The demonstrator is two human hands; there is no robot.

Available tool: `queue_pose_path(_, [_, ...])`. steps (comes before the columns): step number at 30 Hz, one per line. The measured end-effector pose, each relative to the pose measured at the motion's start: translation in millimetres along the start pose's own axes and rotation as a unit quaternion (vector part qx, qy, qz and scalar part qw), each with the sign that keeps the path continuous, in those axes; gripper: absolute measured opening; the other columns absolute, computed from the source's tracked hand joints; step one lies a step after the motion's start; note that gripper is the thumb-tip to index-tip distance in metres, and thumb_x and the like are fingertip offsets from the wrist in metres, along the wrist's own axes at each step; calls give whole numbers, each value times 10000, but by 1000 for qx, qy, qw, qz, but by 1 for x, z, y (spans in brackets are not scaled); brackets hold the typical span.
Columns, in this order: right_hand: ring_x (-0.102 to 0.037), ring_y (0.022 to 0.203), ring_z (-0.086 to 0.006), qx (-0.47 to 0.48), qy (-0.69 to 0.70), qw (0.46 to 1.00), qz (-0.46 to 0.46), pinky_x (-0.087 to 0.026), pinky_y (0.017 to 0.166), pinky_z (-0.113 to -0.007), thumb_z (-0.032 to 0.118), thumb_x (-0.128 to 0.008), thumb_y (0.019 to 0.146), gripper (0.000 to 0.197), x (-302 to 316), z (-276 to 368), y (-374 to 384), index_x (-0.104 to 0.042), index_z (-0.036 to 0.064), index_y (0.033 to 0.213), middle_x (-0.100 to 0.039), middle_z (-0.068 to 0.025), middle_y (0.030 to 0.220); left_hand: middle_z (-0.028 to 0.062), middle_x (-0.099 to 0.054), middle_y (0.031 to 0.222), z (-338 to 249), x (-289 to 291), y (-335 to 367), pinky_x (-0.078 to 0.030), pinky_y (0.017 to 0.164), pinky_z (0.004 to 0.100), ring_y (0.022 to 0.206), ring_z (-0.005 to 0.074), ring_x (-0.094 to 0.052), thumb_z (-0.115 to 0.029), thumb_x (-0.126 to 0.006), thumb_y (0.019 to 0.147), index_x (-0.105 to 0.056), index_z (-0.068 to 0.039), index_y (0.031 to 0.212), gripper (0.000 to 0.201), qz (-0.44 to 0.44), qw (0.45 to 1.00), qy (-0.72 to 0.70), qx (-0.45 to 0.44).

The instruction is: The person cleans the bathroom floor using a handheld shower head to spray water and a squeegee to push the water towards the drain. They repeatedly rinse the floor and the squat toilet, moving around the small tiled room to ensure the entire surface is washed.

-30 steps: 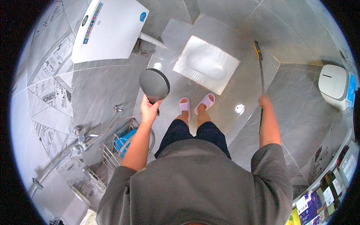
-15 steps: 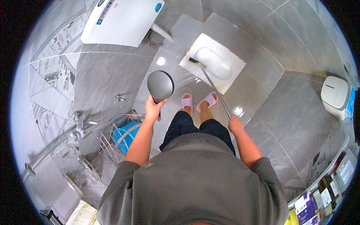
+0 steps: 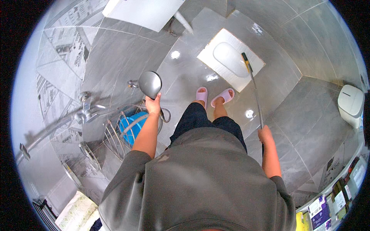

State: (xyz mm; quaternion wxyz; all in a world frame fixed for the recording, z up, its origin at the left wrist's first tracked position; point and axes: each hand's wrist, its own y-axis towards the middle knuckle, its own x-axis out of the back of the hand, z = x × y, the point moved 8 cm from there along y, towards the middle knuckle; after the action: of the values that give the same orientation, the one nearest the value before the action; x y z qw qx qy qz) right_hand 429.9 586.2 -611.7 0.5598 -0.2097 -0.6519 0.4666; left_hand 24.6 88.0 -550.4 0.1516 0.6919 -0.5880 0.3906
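Note:
My left hand is closed round the handle of a round grey shower head, raised over the floor at the left. Its hose loops down beside my forearm. In my right hand is the long grey pole of a floor brush, gripped near its lower end in view. The dark and yellow brush head lies over the right side of the white squat toilet, by its rim. Whether water is leaving the shower head I cannot tell.
A wall mixer tap and a metal rack with a blue basin stand at left. A white water heater hangs at the far left. Wet grey tiles shine around my pink slippers. A white dispenser is on the right.
The brush head has swung right from the toilet's left edge to its right side, and my right hand moved right. The shower head has shifted slightly left and tilted. The view has shifted too.

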Motion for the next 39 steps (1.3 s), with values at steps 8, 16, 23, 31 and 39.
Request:
queue_pose_path(8, [-576,535,-303,-48,29,998,41,-465,457,-383,219,-518,800,283,-31,-12,-84,-434,-38,882,-565,-214,706,141,-599,763,84,48,4,-450,612,369,623,256,-574,-316,-736,638,-511,2,852,445,38,992,113,38])
queue_pose_path(16, [-575,487,-270,-128,62,988,55,-473,481,-379,256,-532,816,311,-122,-15,-169,-452,-34,893,-571,-206,716,145,-615,869,111,25,-7,-443,717,339,800,265,-589,-254,-739,623,-535,-10,919,435,254,949,188,-21])
queue_pose_path(23, [-561,455,-247,-135,103,982,81,-443,438,-365,232,-506,838,277,-196,-16,-225,-474,-44,842,-542,-141,557,69,-587,744,146,43,-3,-435,574,320,604,152,-525,-242,-734,649,-511,-32,967,442,235,951,169,-111])
queue_pose_path(31, [-534,410,-240,-172,173,965,96,-415,381,-370,228,-483,844,267,-254,-56,-255,-467,-37,816,-516,-118,519,45,-544,648,143,50,-42,-408,450,280,499,125,-476,-193,-740,643,-515,-41,803,315,291,956,14,39])
queue_pose_path(39, [-542,421,-244,-188,277,941,53,-413,344,-351,209,-486,844,289,-287,-77,-295,-432,-74,850,-548,-181,628,149,-619,880,215,25,-60,-443,717,350,827,270,-588,-246,-750,608,-534,0,966,485,349,918,183,-32])
